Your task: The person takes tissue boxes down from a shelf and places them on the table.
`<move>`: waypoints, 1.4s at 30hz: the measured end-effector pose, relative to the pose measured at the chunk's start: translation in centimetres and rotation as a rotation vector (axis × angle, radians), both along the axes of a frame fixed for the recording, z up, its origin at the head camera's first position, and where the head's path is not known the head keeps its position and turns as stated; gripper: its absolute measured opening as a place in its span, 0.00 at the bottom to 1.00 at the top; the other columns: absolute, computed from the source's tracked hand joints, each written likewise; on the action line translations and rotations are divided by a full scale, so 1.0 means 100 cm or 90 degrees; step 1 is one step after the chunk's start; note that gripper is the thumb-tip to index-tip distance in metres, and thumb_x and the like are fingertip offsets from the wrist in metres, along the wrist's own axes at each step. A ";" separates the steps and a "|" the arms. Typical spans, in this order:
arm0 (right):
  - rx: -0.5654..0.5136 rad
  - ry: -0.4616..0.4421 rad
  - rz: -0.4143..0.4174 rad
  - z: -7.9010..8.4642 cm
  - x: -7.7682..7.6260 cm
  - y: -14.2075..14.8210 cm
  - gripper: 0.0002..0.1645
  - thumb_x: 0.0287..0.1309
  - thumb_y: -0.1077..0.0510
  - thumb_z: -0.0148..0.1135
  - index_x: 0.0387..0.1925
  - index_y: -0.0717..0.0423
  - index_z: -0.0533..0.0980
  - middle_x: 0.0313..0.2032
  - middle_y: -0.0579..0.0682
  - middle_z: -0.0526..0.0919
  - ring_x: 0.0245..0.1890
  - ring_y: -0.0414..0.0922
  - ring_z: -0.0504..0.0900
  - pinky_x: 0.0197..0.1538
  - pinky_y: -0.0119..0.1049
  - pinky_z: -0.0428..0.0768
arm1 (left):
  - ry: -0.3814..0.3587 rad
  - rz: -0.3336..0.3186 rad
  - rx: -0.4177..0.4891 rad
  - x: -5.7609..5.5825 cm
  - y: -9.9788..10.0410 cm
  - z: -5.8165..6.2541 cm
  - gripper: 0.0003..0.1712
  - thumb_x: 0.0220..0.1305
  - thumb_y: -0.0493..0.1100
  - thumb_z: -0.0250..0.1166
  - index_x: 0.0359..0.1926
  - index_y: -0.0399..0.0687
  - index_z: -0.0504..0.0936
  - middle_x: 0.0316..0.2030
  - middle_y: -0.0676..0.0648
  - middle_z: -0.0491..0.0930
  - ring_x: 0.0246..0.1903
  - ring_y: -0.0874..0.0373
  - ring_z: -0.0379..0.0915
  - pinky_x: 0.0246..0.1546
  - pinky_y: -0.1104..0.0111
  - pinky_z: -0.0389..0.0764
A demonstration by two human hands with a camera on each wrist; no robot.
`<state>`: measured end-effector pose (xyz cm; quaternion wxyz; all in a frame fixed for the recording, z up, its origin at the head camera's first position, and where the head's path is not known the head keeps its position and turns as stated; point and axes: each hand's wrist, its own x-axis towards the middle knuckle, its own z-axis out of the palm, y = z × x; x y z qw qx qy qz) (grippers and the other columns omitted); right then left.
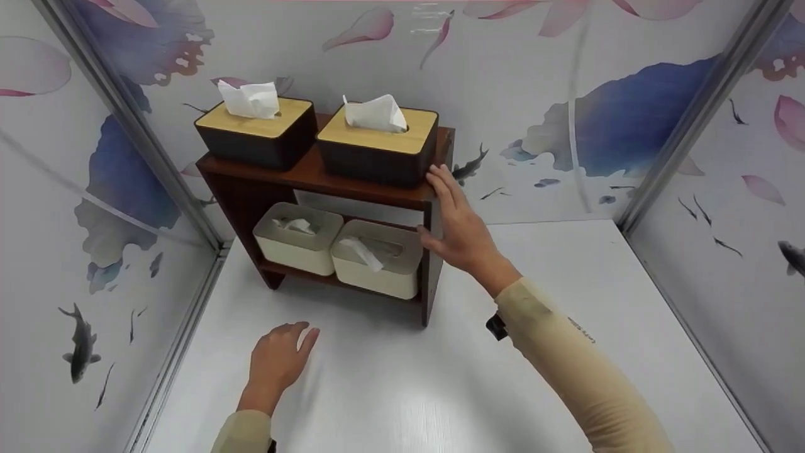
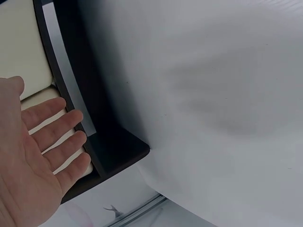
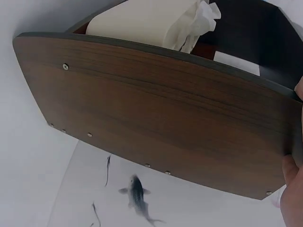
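A dark brown two-tier wooden shelf (image 1: 365, 189) stands on the white table. On its top are a left black tissue box (image 1: 245, 148) and a right black tissue box (image 1: 371, 160), both with wooden lids. Two cream tissue boxes, the left one (image 1: 295, 248) and the right one (image 1: 377, 277), fill the lower tier. My right hand (image 1: 465, 229) rests against the shelf's right side panel (image 3: 156, 113) near the top front corner, fingers extended, the fingertips close to the right black box. Lower left, my left hand (image 1: 277, 355) hovers in front of the shelf, fingers apart and holding nothing.
White table (image 1: 553, 283) surface spreads in front and to the right of the shelf. Printed panels enclose it: a back wall (image 1: 503, 82), a left wall (image 1: 38, 220) and a right wall (image 1: 755, 207), with metal frame bars at the corners.
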<state>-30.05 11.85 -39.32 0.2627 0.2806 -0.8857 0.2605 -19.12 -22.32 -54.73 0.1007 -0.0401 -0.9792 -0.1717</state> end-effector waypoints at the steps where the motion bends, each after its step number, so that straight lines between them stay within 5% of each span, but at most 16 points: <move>1: -0.003 -0.005 -0.001 0.000 -0.001 0.003 0.52 0.54 0.58 0.68 0.74 0.56 0.50 0.77 0.49 0.47 0.78 0.45 0.46 0.56 0.40 0.81 | 0.000 -0.002 0.001 0.000 0.001 0.001 0.26 0.70 0.58 0.56 0.52 0.42 0.83 0.48 0.37 0.84 0.50 0.41 0.80 0.52 0.49 0.80; 11: -0.058 -0.067 -0.002 0.001 -0.012 0.026 0.51 0.55 0.64 0.64 0.75 0.52 0.48 0.78 0.44 0.44 0.68 0.47 0.67 0.62 0.43 0.78 | 0.005 -0.005 0.000 -0.011 0.011 0.009 0.27 0.71 0.58 0.55 0.54 0.41 0.82 0.50 0.38 0.84 0.52 0.42 0.80 0.53 0.50 0.80; 19: -0.118 -0.105 -0.001 0.003 -0.021 0.044 0.51 0.53 0.70 0.60 0.75 0.51 0.48 0.77 0.40 0.44 0.74 0.42 0.55 0.71 0.42 0.69 | 0.023 0.016 0.000 -0.026 0.017 0.029 0.26 0.70 0.55 0.56 0.54 0.38 0.80 0.52 0.36 0.82 0.53 0.40 0.78 0.54 0.48 0.79; 27: -0.140 -0.107 0.004 0.005 -0.027 0.062 0.50 0.52 0.73 0.55 0.74 0.52 0.49 0.77 0.43 0.46 0.76 0.41 0.49 0.77 0.45 0.57 | 0.174 0.061 0.044 -0.048 0.012 0.073 0.22 0.70 0.51 0.58 0.55 0.39 0.79 0.50 0.36 0.81 0.47 0.39 0.79 0.46 0.48 0.81; 31: -0.151 -0.112 0.005 0.006 -0.028 0.067 0.50 0.51 0.74 0.55 0.74 0.52 0.49 0.76 0.44 0.48 0.76 0.41 0.51 0.77 0.45 0.57 | 0.223 0.110 0.083 -0.057 -0.001 0.102 0.26 0.71 0.48 0.56 0.64 0.39 0.71 0.61 0.36 0.73 0.54 0.38 0.75 0.51 0.47 0.79; 37: -0.165 -0.116 0.019 0.005 -0.031 0.073 0.50 0.51 0.75 0.54 0.74 0.51 0.49 0.76 0.42 0.48 0.76 0.41 0.51 0.77 0.45 0.57 | 0.172 0.183 0.129 -0.066 -0.016 0.141 0.35 0.74 0.46 0.53 0.76 0.44 0.53 0.73 0.39 0.59 0.67 0.39 0.63 0.64 0.46 0.70; 42: -0.181 -0.114 0.037 0.004 -0.032 0.080 0.50 0.51 0.77 0.53 0.74 0.51 0.50 0.76 0.41 0.48 0.75 0.43 0.52 0.77 0.48 0.56 | 0.093 0.200 0.136 -0.072 -0.009 0.168 0.41 0.74 0.48 0.51 0.78 0.53 0.39 0.74 0.40 0.56 0.62 0.35 0.67 0.54 0.43 0.75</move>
